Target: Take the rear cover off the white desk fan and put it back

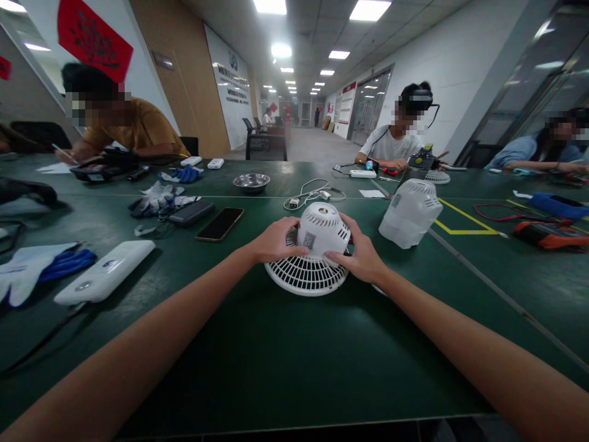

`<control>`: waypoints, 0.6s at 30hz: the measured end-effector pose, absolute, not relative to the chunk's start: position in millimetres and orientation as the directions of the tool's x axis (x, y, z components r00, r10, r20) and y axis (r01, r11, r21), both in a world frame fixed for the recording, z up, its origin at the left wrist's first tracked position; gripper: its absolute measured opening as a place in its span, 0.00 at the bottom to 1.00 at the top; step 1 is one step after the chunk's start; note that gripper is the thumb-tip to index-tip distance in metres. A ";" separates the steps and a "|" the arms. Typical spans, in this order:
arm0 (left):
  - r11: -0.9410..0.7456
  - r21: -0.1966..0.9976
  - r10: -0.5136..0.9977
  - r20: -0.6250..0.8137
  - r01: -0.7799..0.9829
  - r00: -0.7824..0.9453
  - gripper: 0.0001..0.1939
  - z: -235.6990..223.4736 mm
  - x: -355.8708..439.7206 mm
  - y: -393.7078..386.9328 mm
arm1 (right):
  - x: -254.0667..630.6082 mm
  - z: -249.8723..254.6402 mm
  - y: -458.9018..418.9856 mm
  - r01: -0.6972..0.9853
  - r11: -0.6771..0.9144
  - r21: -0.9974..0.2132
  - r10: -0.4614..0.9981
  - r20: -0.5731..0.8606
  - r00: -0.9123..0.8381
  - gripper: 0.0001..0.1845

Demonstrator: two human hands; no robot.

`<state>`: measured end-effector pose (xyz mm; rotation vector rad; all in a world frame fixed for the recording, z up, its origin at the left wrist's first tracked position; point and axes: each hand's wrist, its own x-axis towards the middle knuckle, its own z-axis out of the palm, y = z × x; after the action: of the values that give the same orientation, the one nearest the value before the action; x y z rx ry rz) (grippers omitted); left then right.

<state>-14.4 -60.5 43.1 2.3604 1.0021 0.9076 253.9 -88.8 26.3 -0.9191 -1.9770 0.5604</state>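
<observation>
A white fan head (pixel 324 230) rests on the green table in front of me, its round grille (pixel 307 276) face down and the slotted motor housing on top. My left hand (pixel 280 239) grips the housing from the left, thumb across its front beside a small printed label. From the right, my right hand (pixel 361 252) holds the same housing, thumb also in front. Some fingers of both hands are hidden behind it. Right of the fan stands a white slotted housing wrapped in translucent plastic (pixel 409 215), which neither hand touches.
A phone (pixel 219 224), a white power bank (pixel 108 270), gloves (pixel 41 270) and a metal bowl (pixel 251 182) lie to the left and ahead. A white cable (pixel 315 195) is behind the fan. An orange meter (pixel 550 235) lies at right. Several people sit around the table.
</observation>
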 end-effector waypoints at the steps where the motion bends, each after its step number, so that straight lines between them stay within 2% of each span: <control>1: -0.674 0.556 0.730 0.401 0.486 0.553 0.37 45.4 -12.9 -61.1 | 254.8 26.6 -88.5 0.393 0.647 -0.653 0.761 0.523 -0.383 0.50; 4: -0.711 0.514 0.693 0.397 0.480 0.602 0.37 48.2 -10.7 -61.3 | 256.1 28.3 -90.2 0.394 0.684 -0.614 0.727 0.529 -0.437 0.50; 7: -0.712 0.505 0.690 0.379 0.488 0.616 0.37 47.6 -9.7 -61.4 | 255.2 29.8 -92.4 0.403 0.665 -0.629 0.744 0.511 -0.431 0.51; 18: -0.675 0.538 0.722 0.340 0.506 0.602 0.39 49.7 -8.1 -64.3 | 254.9 31.3 -91.3 0.360 0.665 -0.655 0.740 0.514 -0.433 0.47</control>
<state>-8.1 -64.3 49.7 2.4438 0.9843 0.7679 254.9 -91.3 31.3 -0.8498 -2.0485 0.5818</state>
